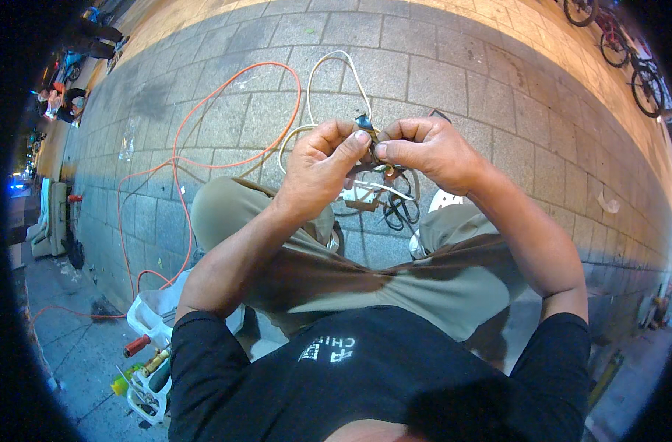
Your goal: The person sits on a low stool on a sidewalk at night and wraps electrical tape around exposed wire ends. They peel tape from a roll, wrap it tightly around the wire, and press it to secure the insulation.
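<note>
My left hand (320, 163) and my right hand (434, 150) meet in front of my knees, thumbs and fingertips pinching a small dark cable piece (373, 145). Fingers hide much of it. A strip of black tape or film (363, 122) sticks up between the hands. From there a white cable (336, 53) loops out over the paving. Below the hands are a white box-shaped electrical part (359, 195) and a tangled black cord (397, 211). What the right palm covers cannot be seen; a dark corner shows behind that hand.
A long orange cable (236, 77) curls across the paving (363, 77) on the left. Beside my left elbow stands a white plastic container (148, 315), near a red-handled tool (137, 346). People (62, 102) sit far left; parked bicycles (647, 91) line the far right.
</note>
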A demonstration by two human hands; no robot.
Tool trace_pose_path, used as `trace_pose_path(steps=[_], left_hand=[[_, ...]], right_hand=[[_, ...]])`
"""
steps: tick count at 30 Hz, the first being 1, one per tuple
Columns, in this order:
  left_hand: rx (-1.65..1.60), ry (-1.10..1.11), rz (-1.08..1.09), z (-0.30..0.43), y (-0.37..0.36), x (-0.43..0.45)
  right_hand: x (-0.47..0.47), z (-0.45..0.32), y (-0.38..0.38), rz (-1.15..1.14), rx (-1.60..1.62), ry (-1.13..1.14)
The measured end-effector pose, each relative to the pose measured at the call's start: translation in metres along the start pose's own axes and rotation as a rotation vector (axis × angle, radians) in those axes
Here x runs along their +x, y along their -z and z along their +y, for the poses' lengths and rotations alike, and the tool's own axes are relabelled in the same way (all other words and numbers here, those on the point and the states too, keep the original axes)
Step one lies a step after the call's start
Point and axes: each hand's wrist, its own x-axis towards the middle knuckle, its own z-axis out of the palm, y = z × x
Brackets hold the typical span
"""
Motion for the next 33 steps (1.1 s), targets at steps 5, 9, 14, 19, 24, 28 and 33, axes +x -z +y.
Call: trace_pose_path(steps=[5,9,14,19,24,28,33], left_hand=[[0.067,0.003,0.021,0.007,-0.004,-0.004],[0.129,0.023,0.028,0.013,-0.003,-0.002],[0.088,-0.003,0.004,0.010,-0.001,0.002],[0.108,-0.007,-0.050,0.016,0.002,-0.006],[0.409,-0.189,-0.105,0.016,0.000,-0.006],[0.661,-0.308,-0.062,0.008,0.006,-0.006],[0.821,-0.673,-0.050,0.001,0.003,-0.004]], right_hand=[[-0.001,0.002,-0.001,-0.002,-0.012,0.027],[-0.001,0.005,-0.002,0.001,-0.012,0.019],[-0.004,0.004,-0.004,0.060,-0.076,0.027],[-0.004,0.003,-0.004,0.147,-0.020,0.071],[-0.005,0.005,-0.009,0.210,0.076,0.027],[0.000,0.005,-0.010,0.235,0.105,-0.036],[0.006,0.005,-0.004,0.158,0.138,-0.153]])
